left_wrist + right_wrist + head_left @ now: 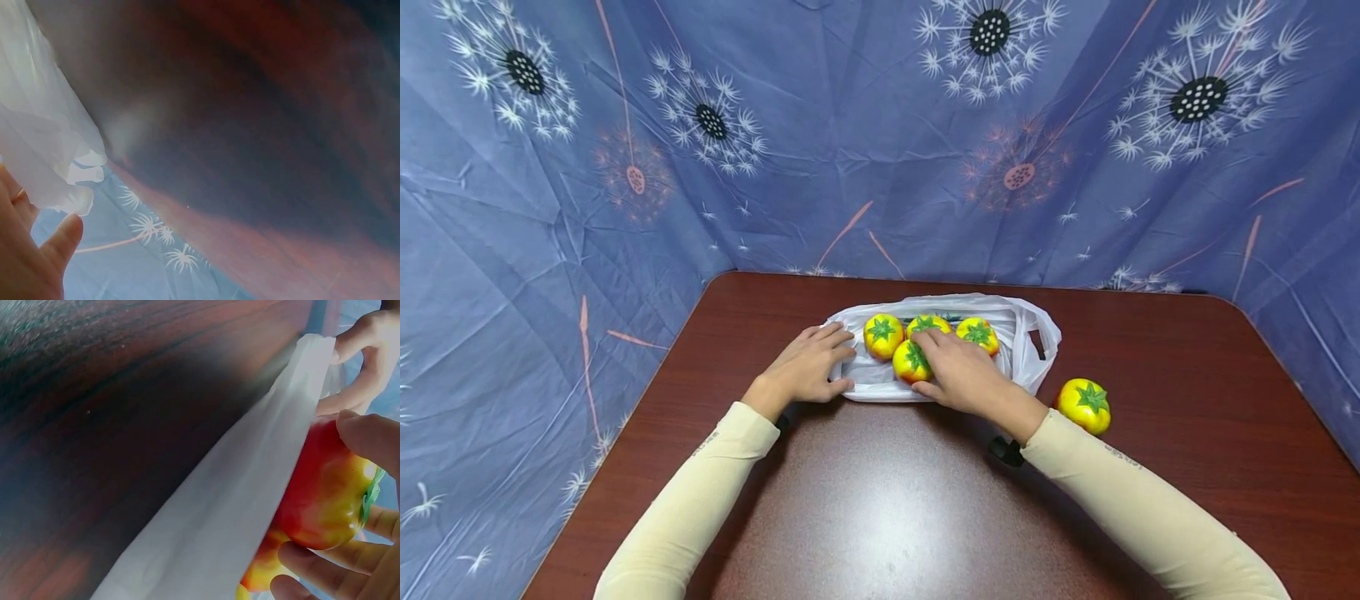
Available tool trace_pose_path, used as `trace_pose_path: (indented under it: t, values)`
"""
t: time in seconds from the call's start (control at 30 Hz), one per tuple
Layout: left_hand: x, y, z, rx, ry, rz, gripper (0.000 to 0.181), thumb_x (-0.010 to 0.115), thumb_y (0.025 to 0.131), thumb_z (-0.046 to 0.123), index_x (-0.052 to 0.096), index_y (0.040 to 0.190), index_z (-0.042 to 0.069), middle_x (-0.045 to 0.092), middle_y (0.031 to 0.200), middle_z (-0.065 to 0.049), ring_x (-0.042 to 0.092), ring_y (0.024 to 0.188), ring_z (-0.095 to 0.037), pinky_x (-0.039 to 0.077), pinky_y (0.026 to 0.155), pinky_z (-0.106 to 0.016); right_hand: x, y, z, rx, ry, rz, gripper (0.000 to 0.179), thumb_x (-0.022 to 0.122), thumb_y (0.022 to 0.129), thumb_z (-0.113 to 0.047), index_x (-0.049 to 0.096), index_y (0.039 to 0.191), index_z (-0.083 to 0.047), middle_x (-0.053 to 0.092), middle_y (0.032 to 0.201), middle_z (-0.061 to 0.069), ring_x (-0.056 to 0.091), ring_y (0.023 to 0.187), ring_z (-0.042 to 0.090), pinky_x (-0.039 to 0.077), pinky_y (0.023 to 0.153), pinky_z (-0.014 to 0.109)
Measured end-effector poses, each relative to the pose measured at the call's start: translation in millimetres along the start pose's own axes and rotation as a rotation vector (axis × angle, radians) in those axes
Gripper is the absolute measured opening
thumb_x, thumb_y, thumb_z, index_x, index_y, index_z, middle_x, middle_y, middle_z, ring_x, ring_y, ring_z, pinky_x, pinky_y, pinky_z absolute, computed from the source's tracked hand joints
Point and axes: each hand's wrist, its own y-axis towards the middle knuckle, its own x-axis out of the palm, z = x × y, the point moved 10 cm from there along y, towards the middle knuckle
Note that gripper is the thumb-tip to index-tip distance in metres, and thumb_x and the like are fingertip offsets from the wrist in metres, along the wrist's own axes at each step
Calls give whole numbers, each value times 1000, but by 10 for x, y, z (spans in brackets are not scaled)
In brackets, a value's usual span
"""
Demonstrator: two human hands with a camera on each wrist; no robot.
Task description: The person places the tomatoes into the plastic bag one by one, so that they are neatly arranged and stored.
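Several yellow-and-red tomatoes with green leafy tops sit in the open mouth of a white plastic bag (880, 392). My right hand (966, 371) reaches over the bag's front rim and grips the front tomato (910, 363). In the right wrist view, thumb and fingers lie on opposite sides of that tomato (328, 487). My left hand (811, 364) rests at the bag's left end, fingers spread over its rim and thumb near the front edge. The left wrist view shows that thumb (64, 240) stretched beside the bag (47, 125).
One more tomato (1084, 406) lies on the brown table (1195, 400), right of the bag and close to my right forearm. A handle loop of the bag (1047, 337) sticks out to the right. Behind the table hangs a blue cloth (835, 167) with a dandelion print.
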Motion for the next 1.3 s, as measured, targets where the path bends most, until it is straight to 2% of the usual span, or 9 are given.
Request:
trace_pose_path:
  t: [0.13, 0.5, 0.77, 1.2, 1.3]
  values:
    - [-5, -7, 2, 3, 0, 5, 49, 65, 86, 47, 67, 125, 17, 54, 146, -7, 39, 146, -30, 33, 117, -51, 54, 23, 19, 21, 10, -18, 66, 78, 83, -40, 50, 134, -10, 61, 129, 13, 66, 111, 33, 57, 86, 51]
    - [-28, -3, 20, 6, 17, -2, 50, 65, 86, 47, 67, 126, 17, 54, 146, -7, 38, 147, -30, 34, 117, -51, 115, 48, -14, 1, 29, 3, 66, 80, 81, -36, 54, 136, -9, 56, 129, 15, 64, 106, 33, 57, 84, 50]
    - [-21, 2, 17, -4, 22, -14, 49, 67, 86, 46, 66, 126, 18, 53, 147, -6, 37, 147, -29, 32, 118, -51, 160, 12, -19, 6, 31, -18, 57, 68, 81, -19, 56, 137, -11, 58, 131, 14, 64, 108, 33, 57, 80, 49]
    - [-24, 0, 11, 12, 7, -22, 54, 70, 82, 47, 66, 127, 17, 54, 146, -7, 37, 147, -31, 32, 118, -52, 180, 35, 32, 103, 49, 10, 57, 75, 81, -34, 59, 132, -12, 59, 112, 12, 62, 94, 27, 56, 73, 45]
    - [-44, -6, -13, 8, 15, -22, 54, 71, 81, 47, 66, 126, 17, 54, 146, -7, 38, 147, -31, 33, 117, -53, 190, 45, 45, 133, 75, 14, 57, 75, 82, -36, 59, 130, -10, 58, 111, 13, 62, 93, 27, 56, 76, 46]
